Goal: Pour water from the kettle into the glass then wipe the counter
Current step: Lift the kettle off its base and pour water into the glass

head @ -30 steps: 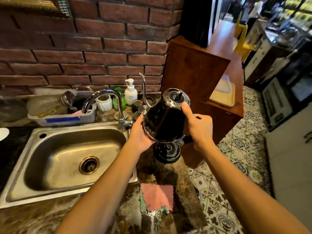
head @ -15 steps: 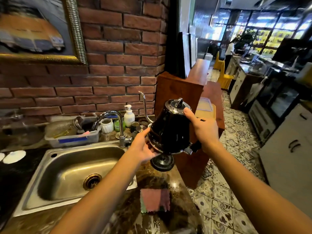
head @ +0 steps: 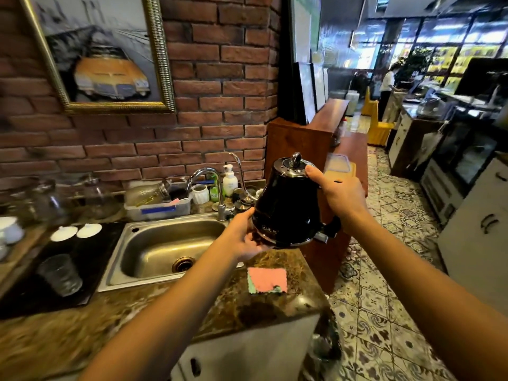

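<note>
A black gooseneck kettle (head: pixel 288 204) with a steel lid is held in the air over the right end of the counter. My right hand (head: pixel 339 195) grips its handle, thumb on the lid rim. My left hand (head: pixel 243 237) cups its lower left side and base. The thin spout (head: pixel 239 171) curves up to the left. A clear ribbed glass (head: pixel 60 274) stands on a black mat (head: pixel 90 254) left of the sink. A pink cloth (head: pixel 267 279) lies flat on the marble counter (head: pixel 275 306) below the kettle.
A steel sink (head: pixel 165 248) with a tap (head: pixel 209 182) lies between kettle and glass. Behind it stand a dish tub (head: pixel 156 207), a soap bottle (head: pixel 229 180) and cups. White lids (head: pixel 75 231) lie on the mat. A wooden cabinet (head: pixel 308 144) stands right; a person stands far back.
The kettle has been lifted off its base and carried slightly left with both hands. The view has risen and swung left, bringing the glass and mat into sight.
</note>
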Available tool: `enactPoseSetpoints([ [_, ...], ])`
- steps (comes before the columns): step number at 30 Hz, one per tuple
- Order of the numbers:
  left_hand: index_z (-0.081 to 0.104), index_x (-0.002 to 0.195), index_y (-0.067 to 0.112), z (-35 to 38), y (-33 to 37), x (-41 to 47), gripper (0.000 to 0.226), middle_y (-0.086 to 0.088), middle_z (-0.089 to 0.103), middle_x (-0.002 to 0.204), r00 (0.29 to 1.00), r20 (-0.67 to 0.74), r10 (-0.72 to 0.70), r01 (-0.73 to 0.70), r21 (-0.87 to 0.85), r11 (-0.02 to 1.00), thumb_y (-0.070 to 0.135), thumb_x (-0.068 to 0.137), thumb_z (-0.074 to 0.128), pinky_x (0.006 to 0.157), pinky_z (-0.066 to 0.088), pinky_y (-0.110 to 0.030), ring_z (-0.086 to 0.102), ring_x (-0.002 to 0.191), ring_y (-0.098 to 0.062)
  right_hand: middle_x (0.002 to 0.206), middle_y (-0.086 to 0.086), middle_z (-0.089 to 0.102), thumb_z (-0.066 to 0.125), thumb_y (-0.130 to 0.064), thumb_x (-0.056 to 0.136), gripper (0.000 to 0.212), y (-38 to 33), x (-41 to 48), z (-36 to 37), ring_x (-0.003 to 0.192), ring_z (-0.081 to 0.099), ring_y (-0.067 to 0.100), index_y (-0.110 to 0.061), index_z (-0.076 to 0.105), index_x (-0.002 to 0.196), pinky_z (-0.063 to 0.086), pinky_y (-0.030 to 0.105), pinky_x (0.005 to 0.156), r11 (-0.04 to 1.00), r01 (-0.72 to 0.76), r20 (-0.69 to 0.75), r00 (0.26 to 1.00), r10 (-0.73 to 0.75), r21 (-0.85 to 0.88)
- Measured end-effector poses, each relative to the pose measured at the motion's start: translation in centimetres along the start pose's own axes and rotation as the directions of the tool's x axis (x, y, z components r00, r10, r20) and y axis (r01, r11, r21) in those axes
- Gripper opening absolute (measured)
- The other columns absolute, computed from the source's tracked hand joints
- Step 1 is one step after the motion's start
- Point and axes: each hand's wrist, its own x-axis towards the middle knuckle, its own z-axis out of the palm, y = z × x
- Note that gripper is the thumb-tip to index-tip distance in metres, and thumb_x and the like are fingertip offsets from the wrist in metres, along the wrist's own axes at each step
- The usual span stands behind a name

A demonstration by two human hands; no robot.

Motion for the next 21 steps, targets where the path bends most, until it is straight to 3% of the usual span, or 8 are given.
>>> enactPoseSetpoints([
  [3,0.056,0.119,0.0,-1.2,-0.6,-3.3,0.038,-0.02,0.062,0.115,1.0,0.014,0.02,-0.02,-0.002,1.0,0.033,0.1,0.057,0.107,0.044,-0.051,0.059,0.112,-0.037,0.062,0.007,0.05,0.071,-0.081,0.069,0.066,-1.2,-2.3,0.0,0.054,0.046,0.02,-0.024,0.043,0.05,0.035,0.039,0.061,0.999,0.033,0.024,0.999,-0.034,0.035],
  [6,0.054,0.105,-0.003,-2.8,-0.6,-6.1,0.031,-0.021,0.061,0.11,0.999,0.021,0.024,-0.025,0.007,1.0,0.027,0.098,0.06,0.099,0.045,-0.053,0.06,0.096,-0.037,0.059,0.008,0.047,0.07,-0.084,0.066,0.069,-2.2,-4.3,0.5,0.055,0.046,0.024,-0.024,0.041,0.048,0.036,0.042,0.061,0.997,0.047,0.041,0.998,-0.05,0.058],
  [12,0.051,0.122,-0.004,-7.5,0.8,-9.8,0.053,-0.026,0.06,0.127,0.999,0.03,0.021,-0.02,-0.002,1.0,0.037,0.092,0.069,0.105,0.047,-0.053,0.057,0.119,-0.042,0.054,0.01,0.035,0.064,-0.091,0.06,0.083,-5.0,-8.1,3.0,0.053,0.037,0.026,-0.01,0.048,0.053,0.03,0.042,0.06,0.994,0.103,0.118,0.987,-0.107,0.039],
  [15,0.049,0.131,-0.003,-10.3,1.7,-11.5,0.067,-0.026,0.062,0.129,0.999,0.02,0.032,-0.032,0.006,0.999,0.042,0.088,0.072,0.107,0.048,-0.054,0.059,0.121,-0.043,0.055,0.012,0.034,0.062,-0.092,0.058,0.088,-6.8,-9.9,5.0,0.053,0.035,0.025,-0.005,0.052,0.056,0.029,0.04,0.06,0.99,0.135,0.143,0.98,-0.137,0.03],
  [17,0.05,0.131,-0.003,-12.3,2.6,-13.0,0.068,-0.025,0.063,0.128,0.999,0.015,0.043,-0.043,0.01,0.999,0.044,0.087,0.073,0.101,0.052,-0.053,0.061,0.118,-0.042,0.052,0.011,0.034,0.065,-0.09,0.061,0.087,-8.1,-11.3,6.7,0.051,0.036,0.025,-0.003,0.052,0.055,0.031,0.04,0.06,0.987,0.153,0.161,0.974,-0.157,0.041],
  [21,0.055,0.124,-0.003,-16.0,4.7,-16.3,0.064,-0.022,0.066,0.114,0.998,0.009,0.057,-0.057,0.048,0.997,0.045,0.086,0.073,0.073,0.061,-0.049,0.066,0.103,-0.038,0.056,0.013,0.037,0.068,-0.086,0.063,0.086,-10.4,-13.9,9.8,0.053,0.036,0.026,-0.002,0.055,0.057,0.031,0.038,0.058,0.985,0.159,0.168,0.971,-0.168,0.067],
])
